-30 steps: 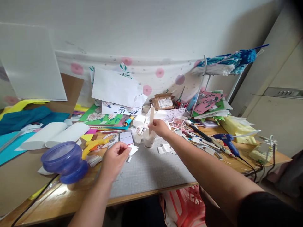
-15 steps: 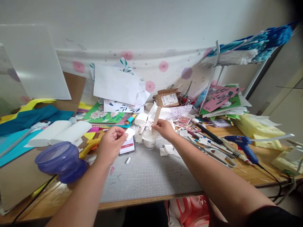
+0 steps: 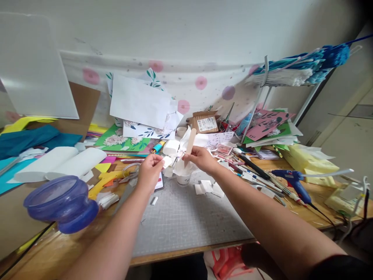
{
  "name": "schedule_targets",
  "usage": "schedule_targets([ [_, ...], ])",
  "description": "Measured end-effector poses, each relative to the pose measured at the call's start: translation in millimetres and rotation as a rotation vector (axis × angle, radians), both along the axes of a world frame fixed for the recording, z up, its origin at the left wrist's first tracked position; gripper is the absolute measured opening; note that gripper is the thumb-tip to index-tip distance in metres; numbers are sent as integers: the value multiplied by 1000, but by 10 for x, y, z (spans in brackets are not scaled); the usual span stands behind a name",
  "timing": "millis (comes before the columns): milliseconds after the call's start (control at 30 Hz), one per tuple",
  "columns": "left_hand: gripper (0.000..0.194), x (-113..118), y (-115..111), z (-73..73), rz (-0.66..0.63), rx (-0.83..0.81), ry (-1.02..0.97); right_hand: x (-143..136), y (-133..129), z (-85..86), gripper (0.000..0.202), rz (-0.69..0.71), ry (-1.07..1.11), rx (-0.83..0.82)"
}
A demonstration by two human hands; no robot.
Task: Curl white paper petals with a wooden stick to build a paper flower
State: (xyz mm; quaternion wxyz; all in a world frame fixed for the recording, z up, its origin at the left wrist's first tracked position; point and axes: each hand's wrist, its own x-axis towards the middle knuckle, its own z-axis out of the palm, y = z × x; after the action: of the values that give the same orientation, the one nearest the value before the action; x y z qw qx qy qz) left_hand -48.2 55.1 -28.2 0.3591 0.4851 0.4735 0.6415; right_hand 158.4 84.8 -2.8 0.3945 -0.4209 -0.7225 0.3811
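Observation:
My left hand (image 3: 151, 169) pinches a small white paper piece (image 3: 167, 161) just left of a white paper cup (image 3: 183, 178). Between the fingers of my right hand (image 3: 200, 159) is a flat wooden craft stick (image 3: 191, 140), held upright with its lower end in the cup. What the cup contains is hard to make out. Several more white paper pieces (image 3: 206, 186) lie on the grey cutting mat (image 3: 186, 221), right of the cup. A phone (image 3: 159, 182) lies partly hidden behind my left hand, and a small white stub (image 3: 154, 201) rests on the mat nearby.
To the left stand a blue plastic bowl-shaped vessel (image 3: 62, 202) and white paper rolls (image 3: 75, 165). Pens and tools (image 3: 259, 175) crowd the right, beside a blue glue gun (image 3: 293, 182) with its cord. A cardboard box (image 3: 204, 121) and leaning white sheets (image 3: 140, 99) are at the back.
My left hand has moved right with the paper piece, closer to the cup. The craft stick stays in the cup, now more upright. The camera view has shifted slightly.

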Motion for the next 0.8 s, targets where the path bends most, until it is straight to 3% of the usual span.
schedule_targets([
  [133, 25, -2, -13, -68, -10, -14, -5, 81, 11, -53, 33, -8, 30, 21],
  [267, 23, 12, -32, -43, -33, -8, -2, 129, -22, -93, 34, -116, 37, 78],
  [433, 14, -20, -33, -87, -45, -29, 38, 17, -99, -58, 33, -251, -117, 157],
  [633, 19, -83, 8, -165, -11, -54, 80, -111, -170, 1, 30, -237, -278, 152],
  [800, 18, -110, 59, -220, -4, -36, 90, -18, -158, -41, 32, -278, -170, 134],
])
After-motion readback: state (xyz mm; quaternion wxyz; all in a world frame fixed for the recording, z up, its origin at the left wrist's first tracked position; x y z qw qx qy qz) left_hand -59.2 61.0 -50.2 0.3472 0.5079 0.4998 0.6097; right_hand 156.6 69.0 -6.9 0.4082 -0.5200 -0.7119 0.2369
